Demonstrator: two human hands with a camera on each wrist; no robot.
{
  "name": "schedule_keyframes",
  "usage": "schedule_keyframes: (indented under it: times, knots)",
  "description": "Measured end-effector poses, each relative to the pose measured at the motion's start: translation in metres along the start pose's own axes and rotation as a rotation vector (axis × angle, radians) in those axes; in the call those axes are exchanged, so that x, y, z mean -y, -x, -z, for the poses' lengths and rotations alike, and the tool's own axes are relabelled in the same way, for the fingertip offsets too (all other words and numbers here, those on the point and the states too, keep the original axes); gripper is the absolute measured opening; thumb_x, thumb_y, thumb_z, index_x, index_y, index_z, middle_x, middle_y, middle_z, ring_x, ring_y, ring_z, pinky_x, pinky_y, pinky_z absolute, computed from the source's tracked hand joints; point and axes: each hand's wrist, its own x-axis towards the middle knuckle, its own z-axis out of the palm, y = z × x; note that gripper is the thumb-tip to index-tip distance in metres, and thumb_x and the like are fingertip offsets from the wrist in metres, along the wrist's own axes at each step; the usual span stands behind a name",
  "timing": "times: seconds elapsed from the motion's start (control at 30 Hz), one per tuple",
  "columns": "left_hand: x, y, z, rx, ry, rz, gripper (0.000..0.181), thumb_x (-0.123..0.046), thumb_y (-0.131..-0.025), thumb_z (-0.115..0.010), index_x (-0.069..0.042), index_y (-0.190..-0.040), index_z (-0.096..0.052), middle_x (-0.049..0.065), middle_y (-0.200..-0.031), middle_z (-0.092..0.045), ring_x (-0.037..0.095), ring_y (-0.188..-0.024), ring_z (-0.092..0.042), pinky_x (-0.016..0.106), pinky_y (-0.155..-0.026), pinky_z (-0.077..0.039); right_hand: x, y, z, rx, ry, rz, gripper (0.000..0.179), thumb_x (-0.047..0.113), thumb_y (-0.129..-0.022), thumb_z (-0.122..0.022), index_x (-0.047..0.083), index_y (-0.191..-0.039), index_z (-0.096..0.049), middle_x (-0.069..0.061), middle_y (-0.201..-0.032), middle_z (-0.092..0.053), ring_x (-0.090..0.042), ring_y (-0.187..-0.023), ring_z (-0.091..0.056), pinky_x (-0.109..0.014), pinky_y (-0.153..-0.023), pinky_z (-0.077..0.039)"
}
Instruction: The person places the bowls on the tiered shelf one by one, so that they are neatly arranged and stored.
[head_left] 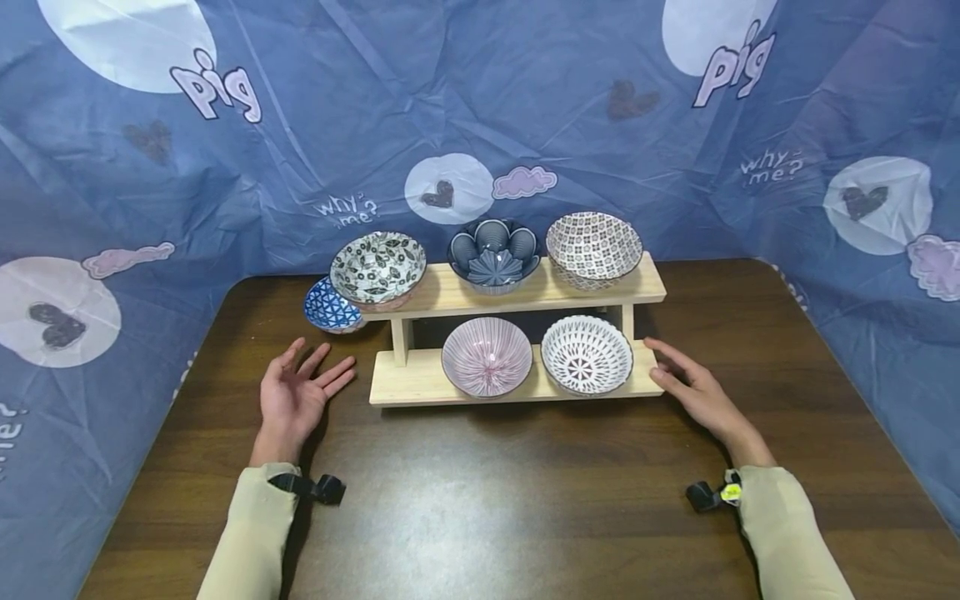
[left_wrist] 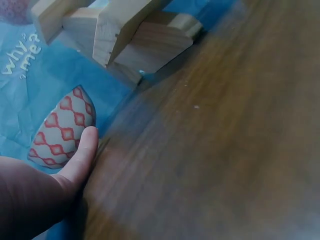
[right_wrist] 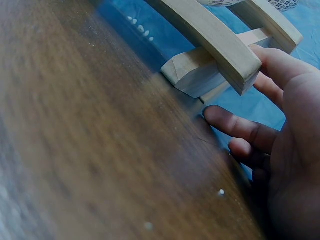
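Note:
My left hand (head_left: 294, 400) lies palm up over the table, fingers spread and holding nothing. Just beyond its fingertips is a small bowl with a blue-patterned inside (head_left: 330, 307); in the left wrist view, a bowl with red diamond shapes on its outside (left_wrist: 62, 130) appears behind the thumb. At the right end of a two-tier wooden display stand (head_left: 405, 383), the thumb and a finger of my right hand (head_left: 705, 400) touch the lower board, loosely bent. The lower tier carries a pink-striped bowl (head_left: 487, 358) and a white bowl with dark dashes (head_left: 587, 356).
On the upper tier sit a leaf-patterned bowl (head_left: 378, 268), a dark blue petal-shaped bowl (head_left: 494, 257) and a bowl with a brown lattice pattern (head_left: 594, 248). A blue printed cloth (head_left: 315, 100) hangs behind the brown wooden table (head_left: 525, 500).

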Motion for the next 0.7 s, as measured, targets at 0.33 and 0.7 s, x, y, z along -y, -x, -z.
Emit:
schedule_keyframes:
  times: [0.33,0.7]
  knots:
    - [0.0,-0.024,-0.005,-0.008,0.051,-0.045,0.027,-0.036,-0.105,-0.038,-0.038,-0.132,-0.039,-0.002,-0.17,-0.005,0.048,-0.131,-0.052,0.049,-0.092,-0.059,0.0,-0.001,0.0,0.003,0.001,-0.01,0.053,0.031,-0.104,-0.052,0.015,-0.153,-0.041,0.016,-0.15,-0.045,0.012,-0.112,-0.045,-0.005,-0.091,-0.036]
    - [0.002,-0.043,-0.01,0.044,0.068,-0.056,0.033,-0.042,-0.106,-0.034,-0.048,-0.138,-0.025,-0.009,-0.169,-0.005,0.05,-0.152,-0.011,0.05,-0.09,-0.059,-0.001,-0.001,0.0,-0.003,-0.009,0.007,0.052,0.028,-0.104,-0.053,0.013,-0.152,-0.043,0.036,-0.133,-0.042,0.011,-0.11,-0.046,-0.005,-0.09,-0.036]
